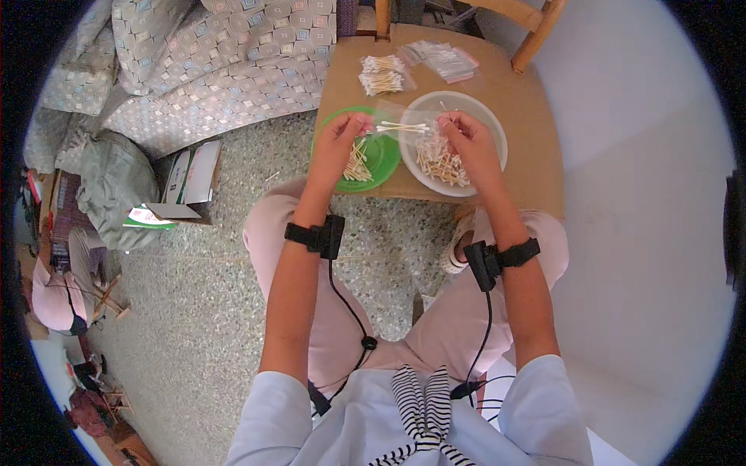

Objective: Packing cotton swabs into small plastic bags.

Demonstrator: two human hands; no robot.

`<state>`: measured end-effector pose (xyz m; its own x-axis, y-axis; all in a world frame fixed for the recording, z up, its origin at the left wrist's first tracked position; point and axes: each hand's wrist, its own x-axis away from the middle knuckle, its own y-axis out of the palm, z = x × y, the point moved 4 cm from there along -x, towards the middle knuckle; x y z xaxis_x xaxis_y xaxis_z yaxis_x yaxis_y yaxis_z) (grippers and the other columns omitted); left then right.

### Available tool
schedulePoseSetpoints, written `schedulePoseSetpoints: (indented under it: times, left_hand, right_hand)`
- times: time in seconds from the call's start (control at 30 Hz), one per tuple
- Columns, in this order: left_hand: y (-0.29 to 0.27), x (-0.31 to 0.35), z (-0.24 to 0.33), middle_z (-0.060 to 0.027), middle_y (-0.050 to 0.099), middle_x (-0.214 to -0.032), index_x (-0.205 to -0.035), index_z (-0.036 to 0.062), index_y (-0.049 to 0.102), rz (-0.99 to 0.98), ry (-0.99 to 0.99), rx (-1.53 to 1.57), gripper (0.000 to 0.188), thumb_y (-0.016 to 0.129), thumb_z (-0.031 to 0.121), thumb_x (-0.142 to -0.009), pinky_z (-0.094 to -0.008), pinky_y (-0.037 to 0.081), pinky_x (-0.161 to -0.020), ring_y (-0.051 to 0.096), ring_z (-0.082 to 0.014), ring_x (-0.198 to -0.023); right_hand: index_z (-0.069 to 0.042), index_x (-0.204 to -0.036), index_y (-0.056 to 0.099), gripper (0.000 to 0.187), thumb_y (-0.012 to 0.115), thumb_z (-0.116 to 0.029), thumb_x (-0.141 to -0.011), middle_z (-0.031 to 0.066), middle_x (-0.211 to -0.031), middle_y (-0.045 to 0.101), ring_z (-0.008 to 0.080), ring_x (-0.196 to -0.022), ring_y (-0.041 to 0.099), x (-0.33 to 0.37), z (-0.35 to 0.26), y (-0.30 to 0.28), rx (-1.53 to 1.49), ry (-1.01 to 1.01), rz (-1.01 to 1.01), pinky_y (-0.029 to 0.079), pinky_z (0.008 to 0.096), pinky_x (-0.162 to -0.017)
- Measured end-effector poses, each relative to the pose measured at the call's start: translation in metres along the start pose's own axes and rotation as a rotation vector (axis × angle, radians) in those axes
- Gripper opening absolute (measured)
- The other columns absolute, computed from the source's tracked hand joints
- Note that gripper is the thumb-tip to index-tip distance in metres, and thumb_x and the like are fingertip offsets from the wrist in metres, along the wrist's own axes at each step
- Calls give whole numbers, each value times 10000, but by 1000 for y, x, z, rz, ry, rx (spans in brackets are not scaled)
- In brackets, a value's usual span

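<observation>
A small clear plastic bag (392,114) with a few cotton swabs (402,127) in it is stretched between my hands. My left hand (339,144) pinches its left end above a green plastic dish (384,165). The other end is pinched by my right hand (472,144), over a white bowl (502,138). Loose swabs (357,165) lie at the left of the green dish, partly hidden by my left hand. In the white bowl is a heap of cotton swabs (441,166), partly behind my right hand.
Both containers stand on a brown board-topped chair seat (536,147). Farther back lie stacked swab bundles (381,75) and flat clear bags (449,62). A white wall (637,194) rises at the right. Left on the floor are an open carton (190,175) and a grey-green bag (116,186).
</observation>
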<state>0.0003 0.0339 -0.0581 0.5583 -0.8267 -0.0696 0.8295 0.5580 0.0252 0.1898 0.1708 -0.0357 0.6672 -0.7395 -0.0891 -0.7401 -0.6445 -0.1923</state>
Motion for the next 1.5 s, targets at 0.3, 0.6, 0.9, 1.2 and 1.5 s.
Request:
schedulePoseSetpoints:
  times: [0.3, 0.6, 0.9, 1.2, 1.5]
  left_hand:
    - [34, 14, 33, -76, 591, -1208, -1251, 72, 528, -112, 385, -423, 477, 671, 236, -827, -319, 460, -866, 581, -202, -1036]
    - [36, 12, 28, -93, 650, -1058, -1018, 26, 654, -308, 127, -461, 258, 646, 216, -843, -323, 445, -881, 603, -212, -971]
    - [16, 15, 25, -155, 623, -1126, -1136, 39, 605, -224, 182, -856, 421, 688, 296, -813, -367, 419, -945, 572, -302, -1079]
    - [24, 9, 32, -166, 559, -1250, -1271, 80, 533, -157, 339, -791, 487, 644, 303, -853, -374, 393, -983, 527, -309, -1154]
    - [49, 14, 42, -126, 603, -1193, -1198, 72, 583, -59, 522, -704, 364, 597, 258, -886, -371, 405, -960, 548, -274, -1126]
  right_hand:
    - [-27, -981, 654, 239, 625, -245, -887, -16, -736, 580, 60, -615, 502, 7, -5, 12, -78, 72, -91, 411, 216, -539]
    - [-39, -1110, 609, 308, 583, -272, -909, 21, -841, 633, 69, -718, 561, 7, -15, 7, -315, 119, 44, 472, 225, -630]
    - [-147, -1106, 635, 286, 573, -153, -827, 113, -1075, 629, 345, -982, 582, 22, 15, -12, 993, -386, -32, 468, 426, -850]
    - [-139, -917, 691, 185, 611, -284, -835, 66, -969, 638, 279, -919, 597, 6, 5, -2, 1024, -244, 60, 476, 436, -750]
    - [-108, -936, 697, 220, 605, -285, -844, 84, -902, 644, 295, -818, 610, 16, -21, 4, 916, -464, 171, 491, 426, -694]
